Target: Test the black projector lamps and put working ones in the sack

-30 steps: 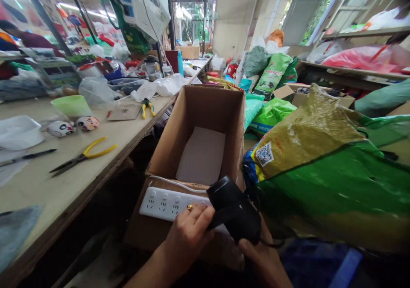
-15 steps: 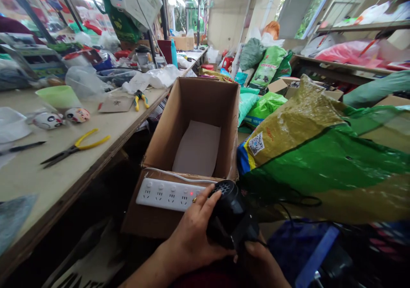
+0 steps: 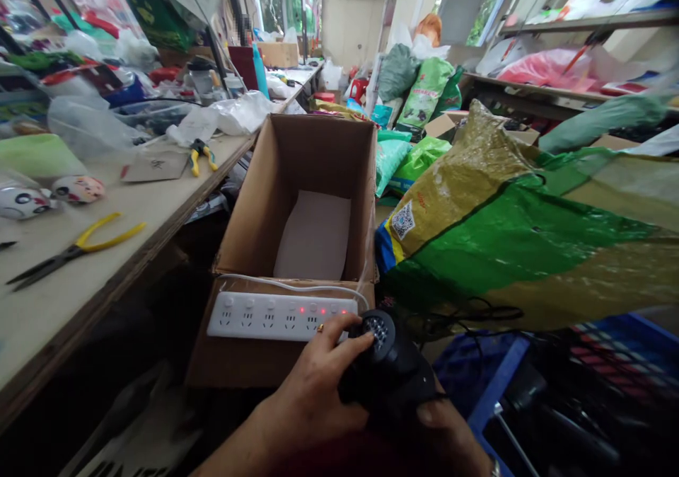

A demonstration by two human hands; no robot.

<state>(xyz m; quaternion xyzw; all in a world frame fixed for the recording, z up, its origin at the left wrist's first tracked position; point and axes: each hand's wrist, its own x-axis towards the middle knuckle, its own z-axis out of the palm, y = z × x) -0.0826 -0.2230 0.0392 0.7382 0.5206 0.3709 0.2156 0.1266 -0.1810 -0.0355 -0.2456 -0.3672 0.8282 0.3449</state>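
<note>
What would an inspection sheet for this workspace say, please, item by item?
Surface: pale workbench at left, its near edge worn.
Job's things: black hair dryer, held; white power strip, some red lights lit, lying on a flap of the open carton.
Clutter: yellow-handled pliers, a second pair and crumpled plastic on the workbench.
Hands: left hand and right hand, both on the dryer.
Cables: white cord along the carton's near edge; black cord loosely looped, ends hard to trace.
Surroundings: large green-and-gold sack at right; bag-laden shelves beyond.
</note>
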